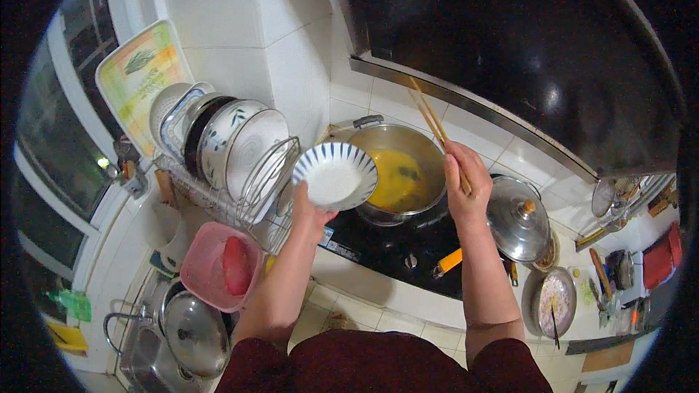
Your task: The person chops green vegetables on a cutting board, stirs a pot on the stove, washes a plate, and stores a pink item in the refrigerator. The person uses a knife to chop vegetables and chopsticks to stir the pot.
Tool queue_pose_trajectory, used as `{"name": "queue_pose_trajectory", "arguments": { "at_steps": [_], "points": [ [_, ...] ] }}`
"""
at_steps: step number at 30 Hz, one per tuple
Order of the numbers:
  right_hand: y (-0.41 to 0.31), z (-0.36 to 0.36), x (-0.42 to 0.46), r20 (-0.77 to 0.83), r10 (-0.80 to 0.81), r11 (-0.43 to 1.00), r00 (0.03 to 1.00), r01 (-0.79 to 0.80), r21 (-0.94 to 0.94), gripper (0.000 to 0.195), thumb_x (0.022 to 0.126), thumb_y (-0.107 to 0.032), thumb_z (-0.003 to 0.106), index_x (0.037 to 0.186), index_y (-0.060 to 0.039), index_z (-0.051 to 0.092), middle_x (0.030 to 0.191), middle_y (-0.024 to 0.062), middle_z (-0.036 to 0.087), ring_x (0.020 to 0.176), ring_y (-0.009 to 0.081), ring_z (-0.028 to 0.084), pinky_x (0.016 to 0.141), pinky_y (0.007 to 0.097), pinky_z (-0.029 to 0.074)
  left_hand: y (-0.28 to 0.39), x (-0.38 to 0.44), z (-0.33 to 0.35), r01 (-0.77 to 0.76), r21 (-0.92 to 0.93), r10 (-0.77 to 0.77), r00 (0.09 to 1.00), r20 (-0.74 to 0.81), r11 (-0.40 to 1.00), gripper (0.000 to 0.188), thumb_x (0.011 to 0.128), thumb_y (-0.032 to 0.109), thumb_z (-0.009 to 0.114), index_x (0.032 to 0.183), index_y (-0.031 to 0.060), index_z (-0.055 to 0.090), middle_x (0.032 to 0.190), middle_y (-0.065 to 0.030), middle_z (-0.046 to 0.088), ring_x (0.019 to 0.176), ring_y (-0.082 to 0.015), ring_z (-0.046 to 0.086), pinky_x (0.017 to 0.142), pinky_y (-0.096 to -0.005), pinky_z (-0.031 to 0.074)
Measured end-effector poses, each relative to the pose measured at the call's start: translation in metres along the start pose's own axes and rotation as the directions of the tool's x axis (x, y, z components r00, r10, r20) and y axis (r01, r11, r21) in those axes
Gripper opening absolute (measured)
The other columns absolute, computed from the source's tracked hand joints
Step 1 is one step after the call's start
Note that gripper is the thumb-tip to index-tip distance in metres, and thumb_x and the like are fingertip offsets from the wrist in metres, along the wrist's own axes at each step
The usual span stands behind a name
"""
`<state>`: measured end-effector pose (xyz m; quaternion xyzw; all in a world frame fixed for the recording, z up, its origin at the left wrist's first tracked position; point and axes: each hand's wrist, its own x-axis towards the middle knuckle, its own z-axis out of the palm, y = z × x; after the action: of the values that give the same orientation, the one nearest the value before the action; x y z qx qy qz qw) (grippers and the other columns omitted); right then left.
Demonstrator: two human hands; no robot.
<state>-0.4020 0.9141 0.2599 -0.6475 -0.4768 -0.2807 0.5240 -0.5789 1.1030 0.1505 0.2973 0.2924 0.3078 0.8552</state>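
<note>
My left hand [312,213] grips the near-left rim of a white bowl [334,179] with blue stripes around its inside. The bowl is tilted beside the left rim of a large steel pot [431,174], and a white substance covers its bottom. Yellow liquid [390,180] with a dark clump in it fills the lower part of the pot, which stands on a black glass cooktop [382,251]. In my right hand [468,183] is a pair of wooden chopsticks [430,114], pointing up and away over the pot's right side.
A wire dish rack [273,174] with plates and bowls stands at left, above a pink basin [196,262] and a sink [147,349]. A lidded pan [519,218] sits at right, near an oval dish of pale food [554,305]. The range hood [508,54] overhangs the cooktop.
</note>
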Motion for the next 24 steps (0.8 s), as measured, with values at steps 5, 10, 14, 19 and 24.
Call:
{"name": "queue_pose_trajectory", "arguments": {
  "at_steps": [5,10,14,19,24],
  "points": [
    [0.072,-0.012,-0.058,0.493,0.268,0.921,0.828,-0.069,-0.385,0.012,0.083,-0.01,0.064,0.094,-0.0068,0.065,0.093,0.0138,0.066,0.083,0.0336,0.063,0.074,0.04,0.052,-0.015,-0.096,-0.047,0.026,-0.189,-0.024,1.0,0.016,0.982,0.055,0.095,0.048,0.038,0.137,0.0133,0.035,0.138,-0.0085,0.042,0.123,-0.0291,0.044,0.098,-0.0517,0.036],
    [0.039,-0.014,-0.066,0.377,0.083,0.984,0.923,-0.015,-0.179,0.013,0.085,-0.014,0.062,0.094,-0.0056,0.066,0.093,0.0142,0.066,0.086,0.0313,0.063,0.076,0.038,0.052,-0.017,-0.212,-0.121,-0.137,-0.184,0.107,0.98,-0.165,0.973,0.056,0.097,0.047,0.034,0.139,0.0102,0.033,0.143,-0.0091,0.037,0.13,-0.0271,0.037,0.107,-0.0456,0.03],
    [-0.036,-0.015,-0.086,0.38,-0.003,0.994,0.925,0.045,-0.102,0.019,0.09,-0.02,0.057,0.095,-0.0042,0.066,0.091,0.0118,0.066,0.089,0.0306,0.063,0.082,0.0385,0.05,-0.019,-0.285,-0.177,-0.223,-0.064,0.189,0.922,-0.338,0.973,0.059,0.097,0.048,0.035,0.14,0.0088,0.03,0.142,-0.0081,0.037,0.128,-0.0245,0.039,0.105,-0.0402,0.032],
    [-0.155,-0.009,-0.108,0.459,-0.01,0.983,0.888,-0.075,0.166,0.035,0.097,-0.031,0.046,0.099,-0.0011,0.064,0.081,0.0083,0.063,0.072,0.0198,0.059,0.069,0.0311,0.048,-0.012,-0.347,-0.23,-0.323,-0.13,0.229,0.853,-0.469,0.937,0.061,0.096,0.05,0.035,0.141,0.0092,0.029,0.142,-0.0076,0.037,0.128,-0.0234,0.039,0.105,-0.0396,0.033],
    [-0.254,0.051,-0.15,0.807,0.028,0.781,0.589,-0.517,0.35,0.021,0.094,-0.02,0.052,0.099,-0.0021,0.062,0.071,0.0007,0.056,0.061,0.0057,0.05,0.056,0.0219,0.042,-0.003,-0.404,-0.307,-0.39,-0.239,0.187,0.786,-0.59,0.889,0.062,0.096,0.054,0.033,0.141,0.0116,0.031,0.141,-0.0065,0.039,0.127,-0.0224,0.04,0.101,-0.0383,0.037]
  ]
}}
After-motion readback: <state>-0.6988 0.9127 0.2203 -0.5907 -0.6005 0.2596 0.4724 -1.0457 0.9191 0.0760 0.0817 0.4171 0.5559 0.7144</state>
